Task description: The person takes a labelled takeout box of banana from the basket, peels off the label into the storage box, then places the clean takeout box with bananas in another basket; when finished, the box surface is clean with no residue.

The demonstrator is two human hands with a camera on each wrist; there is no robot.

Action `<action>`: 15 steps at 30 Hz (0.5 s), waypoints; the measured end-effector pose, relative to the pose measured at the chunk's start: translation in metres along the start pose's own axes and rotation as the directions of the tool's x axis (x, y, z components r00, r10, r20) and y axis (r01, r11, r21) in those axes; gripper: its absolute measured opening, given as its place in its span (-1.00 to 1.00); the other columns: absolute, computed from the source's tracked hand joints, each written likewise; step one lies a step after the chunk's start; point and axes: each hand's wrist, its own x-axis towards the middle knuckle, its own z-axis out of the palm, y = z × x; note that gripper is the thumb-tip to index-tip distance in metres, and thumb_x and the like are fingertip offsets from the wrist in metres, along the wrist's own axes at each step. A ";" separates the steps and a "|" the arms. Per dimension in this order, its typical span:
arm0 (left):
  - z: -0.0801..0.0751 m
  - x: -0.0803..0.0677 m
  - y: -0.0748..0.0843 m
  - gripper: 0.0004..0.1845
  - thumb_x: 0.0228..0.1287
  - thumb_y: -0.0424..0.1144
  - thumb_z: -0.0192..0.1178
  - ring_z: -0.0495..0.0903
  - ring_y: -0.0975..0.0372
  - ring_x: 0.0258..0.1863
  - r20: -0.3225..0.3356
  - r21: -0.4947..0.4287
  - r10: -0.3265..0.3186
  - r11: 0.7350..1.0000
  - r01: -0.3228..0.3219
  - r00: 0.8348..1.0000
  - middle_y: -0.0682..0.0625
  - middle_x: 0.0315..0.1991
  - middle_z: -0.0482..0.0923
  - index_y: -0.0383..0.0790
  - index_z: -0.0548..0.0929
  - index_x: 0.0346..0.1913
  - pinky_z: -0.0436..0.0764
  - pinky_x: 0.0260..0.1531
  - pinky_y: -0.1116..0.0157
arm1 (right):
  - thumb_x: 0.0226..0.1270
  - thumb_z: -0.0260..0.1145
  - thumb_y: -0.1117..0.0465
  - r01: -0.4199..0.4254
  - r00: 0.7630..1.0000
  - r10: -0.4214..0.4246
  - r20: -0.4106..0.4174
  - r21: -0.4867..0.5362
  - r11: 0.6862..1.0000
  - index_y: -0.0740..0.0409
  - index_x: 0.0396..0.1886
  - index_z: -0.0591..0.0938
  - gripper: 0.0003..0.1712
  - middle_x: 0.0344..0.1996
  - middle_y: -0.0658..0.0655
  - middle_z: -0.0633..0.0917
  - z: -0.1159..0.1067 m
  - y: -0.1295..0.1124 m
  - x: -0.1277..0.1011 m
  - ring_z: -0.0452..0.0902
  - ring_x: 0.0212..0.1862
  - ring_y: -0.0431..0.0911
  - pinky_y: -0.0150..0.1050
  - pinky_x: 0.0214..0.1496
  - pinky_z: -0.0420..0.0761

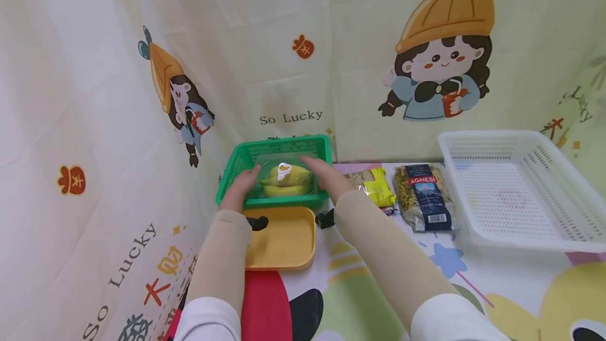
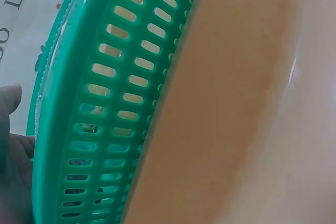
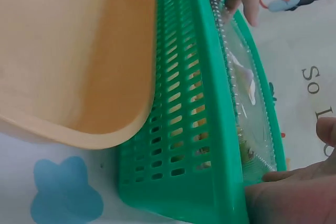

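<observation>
Left hand (image 1: 240, 189), right hand (image 1: 330, 178) flank fruit pack (image 1: 287, 181) inside green basket (image 1: 279, 202), pack's long axis running hand to hand; grip (partly hidden) impossible to tell.

We've got plain beige sleeves on both forearms, left beige sleeve (image 1: 228, 257) and right beige sleeve (image 1: 390, 257), matching, each running to the wrist. Further up: left white sleeve (image 1: 208, 320), creased near its hem, and right white sleeve (image 1: 454, 320). Small black fittings by the wrists, left fitting (image 1: 258, 223) and right fitting (image 1: 325, 219); probably camera hardware, but we can't make out screws or markings at this size. Left hand (image 1: 242, 187) and right hand (image 1: 330, 175) are bare.
</observation>
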 end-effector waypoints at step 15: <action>-0.020 0.000 0.005 -0.03 0.36 0.49 -0.41 0.13 -0.14 0.50 -0.043 -0.117 0.036 0.992 -0.041 0.998 -0.20 0.56 0.04 -0.15 -0.04 0.59 0.16 0.46 -0.13 | 0.44 0.12 -0.24 0.026 0.996 -0.045 0.072 0.247 0.969 -0.16 0.60 0.03 -0.14 0.61 0.11 -0.15 -0.012 -0.006 -0.007 -0.15 0.56 0.33 0.41 0.43 0.12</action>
